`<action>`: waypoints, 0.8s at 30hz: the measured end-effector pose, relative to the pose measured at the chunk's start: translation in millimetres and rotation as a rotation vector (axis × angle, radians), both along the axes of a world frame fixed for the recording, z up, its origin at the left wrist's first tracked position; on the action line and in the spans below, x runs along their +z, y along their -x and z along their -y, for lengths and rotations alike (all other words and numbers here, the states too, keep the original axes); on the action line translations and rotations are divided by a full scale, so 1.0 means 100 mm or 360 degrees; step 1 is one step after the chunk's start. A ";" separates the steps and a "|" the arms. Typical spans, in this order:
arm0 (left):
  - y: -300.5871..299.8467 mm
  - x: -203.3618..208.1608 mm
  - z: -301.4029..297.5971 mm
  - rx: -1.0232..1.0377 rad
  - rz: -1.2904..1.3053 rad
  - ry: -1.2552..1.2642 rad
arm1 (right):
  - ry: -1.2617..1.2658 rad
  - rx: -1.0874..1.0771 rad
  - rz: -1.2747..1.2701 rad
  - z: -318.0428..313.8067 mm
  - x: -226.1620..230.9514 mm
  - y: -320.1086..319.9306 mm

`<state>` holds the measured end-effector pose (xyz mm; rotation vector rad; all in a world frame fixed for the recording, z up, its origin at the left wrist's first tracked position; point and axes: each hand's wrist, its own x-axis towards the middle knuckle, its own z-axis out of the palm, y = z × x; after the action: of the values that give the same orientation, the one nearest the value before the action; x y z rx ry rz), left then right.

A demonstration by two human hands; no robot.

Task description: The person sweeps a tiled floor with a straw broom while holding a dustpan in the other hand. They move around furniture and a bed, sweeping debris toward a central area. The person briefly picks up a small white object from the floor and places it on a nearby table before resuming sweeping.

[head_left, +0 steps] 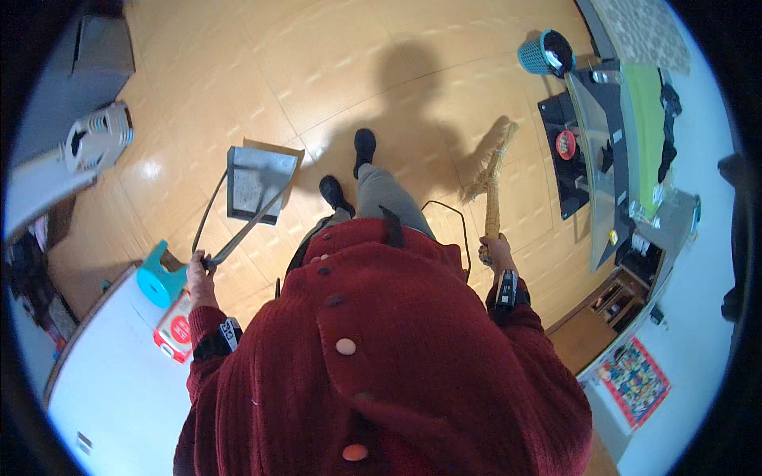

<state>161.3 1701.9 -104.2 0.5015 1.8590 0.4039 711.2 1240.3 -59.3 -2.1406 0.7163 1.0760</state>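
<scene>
My left hand [200, 278] is closed round the long handle of a metal dustpan [258, 189], whose grey box-shaped pan hangs to the left of my feet. In my right hand [498, 251] is the handle of a straw broom [493, 184]. The broom's bristly head points away from me, over the floor at the right. Whether the bristles touch the floor, I cannot tell. Both arms are held low at my sides, and a dark band circles each wrist.
A turquoise stool [162, 281] and a red-and-white box [176, 332] are near my left arm. At the right, a glass-topped table [594, 159] has a red bowl [565, 144] on its lower shelf. A turquoise wastebasket [536, 57] stands at the far right on the tan floor [238, 71].
</scene>
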 end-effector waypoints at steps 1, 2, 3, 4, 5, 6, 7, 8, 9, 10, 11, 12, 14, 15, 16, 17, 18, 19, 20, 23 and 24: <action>-0.03 0.01 -0.12 0.0026 -0.0055 0.0013 | 0.0013 -0.0046 0.0005 -0.01 -0.05 -0.04; -0.06 0.04 -0.25 -0.0040 -0.0042 0.0022 | -0.0027 -0.0122 0.0002 -0.03 -0.09 -0.08; -0.10 0.07 -0.39 -0.0076 -0.0028 0.0031 | -0.0054 -0.0182 0.0000 -0.05 -0.14 -0.13; -0.15 0.11 -0.53 -0.0077 -0.0005 0.0043 | -0.0040 -0.0262 0.0020 -0.09 -0.18 -0.18; -0.24 0.13 -0.63 -0.0077 0.0017 0.0058 | -0.0084 -0.0343 -0.0066 -0.11 -0.23 -0.26; -0.31 0.15 -0.76 -0.0015 -0.0045 0.0049 | -0.0088 -0.0447 -0.0130 -0.17 -0.28 -0.34; -0.40 0.20 -0.86 0.0000 -0.0029 0.0003 | -0.0077 -0.0566 -0.0208 -0.22 -0.34 -0.42; -0.51 0.25 -0.94 -0.0018 -0.0047 -0.0017 | -0.0033 -0.0450 -0.0187 -0.28 -0.41 -0.53; -0.63 0.31 -1.03 -0.0023 -0.0055 -0.0056 | -0.0258 -0.0400 -0.0176 -0.33 -0.45 -0.65; -0.76 0.35 -1.13 -0.0064 -0.0065 -0.0053 | -0.0393 -0.0365 -0.0144 -0.42 -0.52 -0.75; -0.88 0.39 -1.26 -0.0095 -0.0065 -0.0068 | -0.0575 -0.0324 -0.0117 -0.56 -0.61 -0.84; -0.99 0.45 -1.22 -0.0111 -0.0071 -0.0079 | -0.0499 -0.0535 -0.0182 -0.68 -0.76 -0.98; -1.20 0.56 -1.57 -0.0174 -0.0067 -0.0108 | -0.0703 -0.0176 0.0049 -1.17 -1.02 -1.09; -1.35 0.62 -1.68 -0.0182 -0.0116 -0.0120 | -0.0802 0.0108 0.0091 -1.36 -1.10 -1.17; -1.48 0.66 -1.80 -0.0261 -0.0073 -0.0200 | -0.0903 0.0375 0.0158 -1.56 -1.14 -1.26; -1.60 0.69 -1.93 -0.0270 -0.0060 -0.0177 | -0.0783 0.0306 0.0005 -1.78 -1.14 -1.30; -1.72 0.70 -2.10 -0.0302 -0.0029 -0.0182 | -0.0871 0.0059 -0.0101 -2.03 -1.10 -1.34; -1.81 0.74 -2.08 -0.0310 -0.0011 -0.0177 | -0.0825 -0.0201 -0.0194 -2.09 -0.99 -1.45; -1.95 0.74 -2.23 -0.0378 0.0009 -0.0155 | -0.0910 -0.0460 -0.0279 -2.20 -0.87 -1.56; -2.26 0.74 -2.71 -0.0468 0.0025 -0.0193 | -0.0928 -0.0297 -0.0096 -2.45 -0.49 -1.71; -2.38 0.72 -2.85 -0.0511 0.0022 -0.0173 | -0.1013 -0.0310 -0.0160 -2.44 -0.37 -1.79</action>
<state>399.5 1986.6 -32.5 0.8546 1.7119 0.2918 890.1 1484.5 -96.4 -1.4571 0.5202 1.1243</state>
